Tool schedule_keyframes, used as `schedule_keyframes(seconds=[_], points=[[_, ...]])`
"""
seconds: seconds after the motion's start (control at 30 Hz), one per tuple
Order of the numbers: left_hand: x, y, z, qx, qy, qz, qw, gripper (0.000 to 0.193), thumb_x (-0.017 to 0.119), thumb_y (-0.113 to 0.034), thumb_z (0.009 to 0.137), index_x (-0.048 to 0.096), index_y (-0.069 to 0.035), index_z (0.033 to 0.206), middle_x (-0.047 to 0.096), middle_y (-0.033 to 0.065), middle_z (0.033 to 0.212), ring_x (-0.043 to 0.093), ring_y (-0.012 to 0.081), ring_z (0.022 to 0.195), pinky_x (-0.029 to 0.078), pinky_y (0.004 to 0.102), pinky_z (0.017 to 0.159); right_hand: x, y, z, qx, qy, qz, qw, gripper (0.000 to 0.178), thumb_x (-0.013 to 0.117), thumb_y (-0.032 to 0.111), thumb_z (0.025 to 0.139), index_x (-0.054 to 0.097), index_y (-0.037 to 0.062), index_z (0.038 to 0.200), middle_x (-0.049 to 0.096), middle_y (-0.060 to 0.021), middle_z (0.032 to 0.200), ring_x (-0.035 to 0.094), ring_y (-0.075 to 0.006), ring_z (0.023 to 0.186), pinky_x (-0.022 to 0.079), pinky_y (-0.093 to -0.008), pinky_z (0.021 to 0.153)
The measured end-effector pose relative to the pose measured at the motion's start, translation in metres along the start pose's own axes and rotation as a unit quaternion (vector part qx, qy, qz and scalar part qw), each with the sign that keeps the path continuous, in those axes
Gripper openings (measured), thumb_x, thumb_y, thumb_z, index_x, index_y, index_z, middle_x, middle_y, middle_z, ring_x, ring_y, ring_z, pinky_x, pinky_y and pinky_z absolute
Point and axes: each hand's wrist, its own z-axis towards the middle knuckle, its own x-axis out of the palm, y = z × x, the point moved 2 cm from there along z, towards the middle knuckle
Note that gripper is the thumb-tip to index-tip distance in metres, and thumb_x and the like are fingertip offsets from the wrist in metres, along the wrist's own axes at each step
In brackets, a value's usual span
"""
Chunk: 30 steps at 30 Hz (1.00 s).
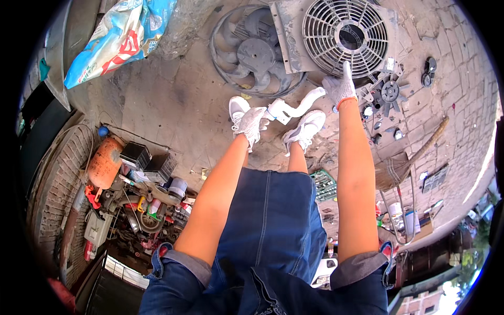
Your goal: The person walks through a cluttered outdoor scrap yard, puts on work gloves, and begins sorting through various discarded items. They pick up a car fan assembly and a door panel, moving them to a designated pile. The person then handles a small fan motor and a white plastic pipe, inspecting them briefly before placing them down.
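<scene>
My left hand (253,125), in a pale work glove, is closed at the near end of a white piece (281,111) with a boxy body and a curved, tube-like arm; its exact kind is unclear. The curved arm ends close to my right hand (340,88), gloved with an orange cuff. One right finger stretches up to the lower edge of a round fan grille (321,55) on a grey metal panel; the other fingers spread leftward. Left of the panel lies a large dusty fan (255,55) in a ring. A small dark fan wheel (390,91) lies right of my right hand.
Small metal parts lie around the fan wheel. A long-handled broom (394,170) stands at right, near a green crate (323,185). A blue-white sack (123,39) is upper left. An orange tank (105,163), black batteries (135,155) and a clutter of tools line the left.
</scene>
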Motion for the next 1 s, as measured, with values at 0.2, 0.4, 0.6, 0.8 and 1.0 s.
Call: schedule_keyframes(seconds=[0.2,0.4,0.6,0.8,1.0], points=[[-0.013,-0.022,0.024,0.058,0.066,0.016,0.996,0.034,0.053,-0.027,0.091,0.059,-0.004,0.115,0.066,0.0100,0.095,0.065,0.0172,0.072,0.052,0.0257,0.058,0.030,-0.004,-0.011,-0.201,0.092,0.147,0.964,0.065,0.070,0.047,0.076,0.051,0.0105,0.127,0.050,-0.0074,0.130,0.044,-0.0265,0.122,0.034,-0.0453,0.103],[-0.011,-0.095,-0.020,0.120,0.034,-0.220,0.967,0.045,0.049,-0.030,0.093,0.049,0.000,0.126,0.061,0.0151,0.106,0.061,0.0228,0.090,0.049,0.0340,0.078,0.053,0.030,-0.119,-0.382,0.006,0.038,0.924,0.042,0.063,0.034,0.081,0.056,0.0081,0.113,0.060,-0.0075,0.108,0.057,-0.0241,0.098,0.045,-0.0419,0.090],[-0.065,-0.101,-0.037,0.189,-0.052,-0.221,0.955,0.059,0.043,-0.044,0.094,0.042,0.001,0.133,0.046,0.0187,0.130,0.048,0.0274,0.114,0.038,0.0376,0.098,0.080,-0.036,-0.153,-0.287,0.149,-0.119,0.939,0.024,0.065,0.003,0.079,0.059,0.0014,0.101,0.065,-0.0065,0.083,0.063,-0.0141,0.071,0.053,-0.0267,0.066],[-0.127,-0.027,-0.005,0.077,-0.207,-0.169,0.961,0.056,0.045,-0.040,0.093,0.041,-0.003,0.135,0.043,0.0178,0.136,0.048,0.0276,0.117,0.038,0.0374,0.099,0.110,-0.098,-0.054,-0.315,0.121,-0.482,0.808,0.049,0.078,0.029,0.071,0.060,-0.0029,0.103,0.066,-0.0096,0.089,0.059,-0.0170,0.077,0.047,-0.0282,0.075],[-0.086,0.006,-0.022,0.040,-0.139,-0.205,0.968,0.032,0.054,-0.022,0.089,0.055,-0.003,0.114,0.061,0.0093,0.102,0.059,0.0188,0.091,0.048,0.0301,0.078,0.095,-0.097,-0.014,-0.464,-0.139,-0.644,0.592,0.067,0.081,0.045,0.056,0.058,0.0001,0.100,0.051,-0.0153,0.114,0.046,-0.0300,0.111,0.041,-0.0403,0.093]])
